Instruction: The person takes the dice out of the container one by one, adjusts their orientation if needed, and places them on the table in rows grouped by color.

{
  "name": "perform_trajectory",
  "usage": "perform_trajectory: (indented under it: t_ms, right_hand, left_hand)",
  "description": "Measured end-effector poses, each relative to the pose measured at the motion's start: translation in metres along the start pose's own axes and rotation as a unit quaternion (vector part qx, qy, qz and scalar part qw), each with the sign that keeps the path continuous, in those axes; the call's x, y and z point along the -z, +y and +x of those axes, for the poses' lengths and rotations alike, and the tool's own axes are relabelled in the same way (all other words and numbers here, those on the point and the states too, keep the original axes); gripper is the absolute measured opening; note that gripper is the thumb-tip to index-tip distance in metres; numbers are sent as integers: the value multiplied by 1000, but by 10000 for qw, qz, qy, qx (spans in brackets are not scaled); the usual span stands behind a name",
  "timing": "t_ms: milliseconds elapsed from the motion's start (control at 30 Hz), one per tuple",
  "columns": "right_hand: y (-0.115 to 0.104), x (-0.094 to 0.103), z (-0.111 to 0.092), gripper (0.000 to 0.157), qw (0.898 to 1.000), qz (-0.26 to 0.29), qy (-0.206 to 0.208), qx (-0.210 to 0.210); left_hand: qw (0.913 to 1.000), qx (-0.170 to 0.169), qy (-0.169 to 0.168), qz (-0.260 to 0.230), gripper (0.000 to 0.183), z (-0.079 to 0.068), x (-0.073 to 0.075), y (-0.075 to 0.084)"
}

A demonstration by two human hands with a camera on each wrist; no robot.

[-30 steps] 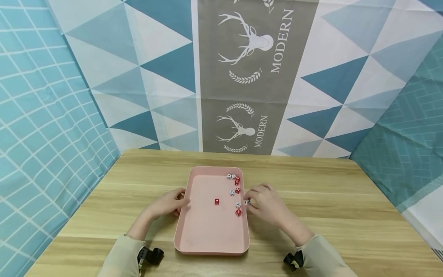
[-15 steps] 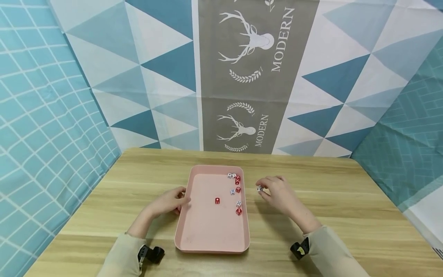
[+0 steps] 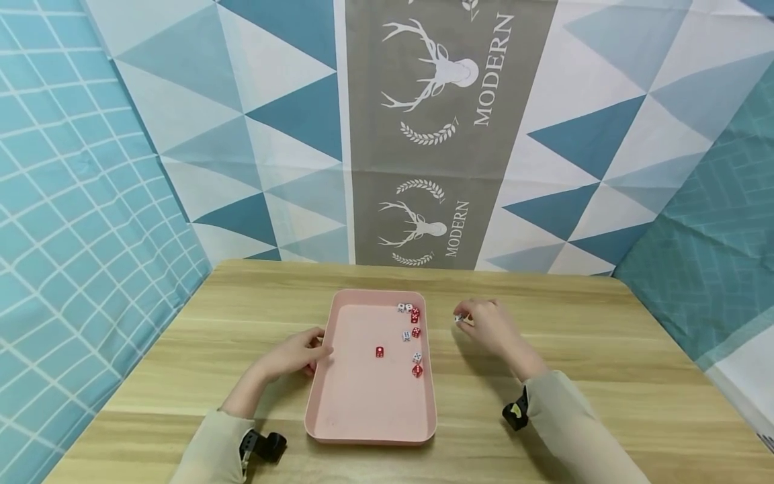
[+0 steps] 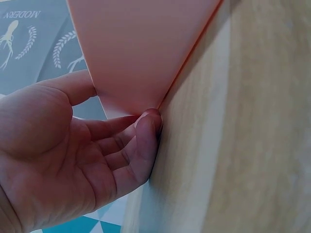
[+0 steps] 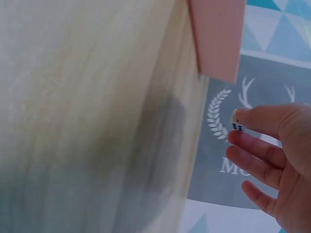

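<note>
A pink rectangular tray point(image 3: 357, 410) lies on the table with several red and white dice in it, most along its right side. One red die point(image 3: 379, 351) sits near the tray's middle, and a white die point(image 3: 406, 336) lies to its right. My left hand point(image 3: 290, 353) grips the tray's left wall, thumb over the rim; in the left wrist view the curled fingers point(image 4: 141, 141) touch the outer wall low by the tabletop. Right of the tray, my right hand point(image 3: 491, 327) is raised above the table, pinching a white die point(image 5: 237, 125) with dark pips between thumb and fingers.
The wooden table point(image 3: 580, 376) extends on both sides of the tray. A patterned cloth backdrop point(image 3: 290, 134) hangs behind its far edge, with tiled-look cloths at left and right. Each wrist wears a black strap device point(image 3: 264, 445).
My right hand has carried the white die from the tray's right rim away to the right and toward the table's far side. My left hand and the tray have stayed in place.
</note>
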State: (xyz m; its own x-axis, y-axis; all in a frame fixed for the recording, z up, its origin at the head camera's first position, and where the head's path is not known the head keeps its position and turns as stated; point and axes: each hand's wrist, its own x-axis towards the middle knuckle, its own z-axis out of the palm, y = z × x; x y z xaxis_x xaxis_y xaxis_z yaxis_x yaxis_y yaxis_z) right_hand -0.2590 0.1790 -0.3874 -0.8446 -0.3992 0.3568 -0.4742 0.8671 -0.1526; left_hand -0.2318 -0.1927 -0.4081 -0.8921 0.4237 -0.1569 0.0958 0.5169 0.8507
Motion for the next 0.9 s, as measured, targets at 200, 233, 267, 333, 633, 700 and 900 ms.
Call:
perform_trajectory:
  t_ms: [200, 233, 267, 333, 633, 700, 900]
  right_hand:
    - [5, -13, 5, 15, 9993, 10, -296, -236]
    - [6, -14, 6, 15, 9991, 15, -311, -278]
    - [6, -16, 7, 16, 9990, 31, -323, -318]
    - [8, -18, 8, 15, 9985, 66, -365, -400]
    - [19, -28, 16, 12, 9934, 339, -818, -726]
    - [22, -29, 17, 12, 9913, 376, -952, -822]
    - [30, -28, 18, 13, 9892, 389, -1022, -978]
  left_hand:
    - [10000, -15, -42, 17, 37, -1, -1, -2]
    - [10000, -23, -51, 26, 38, -1, -1, -2]
    - [10000, -29, -53, 39, 38, -1, -1, -2]
    - [10000, -12, -58, 51, 38, -1, 0, -2]
    - [9999, 27, -101, 12, 35, -2, 0, -1]
    - [9999, 24, -109, -13, 35, -2, 0, -1]
    - [9999, 3, -99, -44, 35, -3, 1, -2]
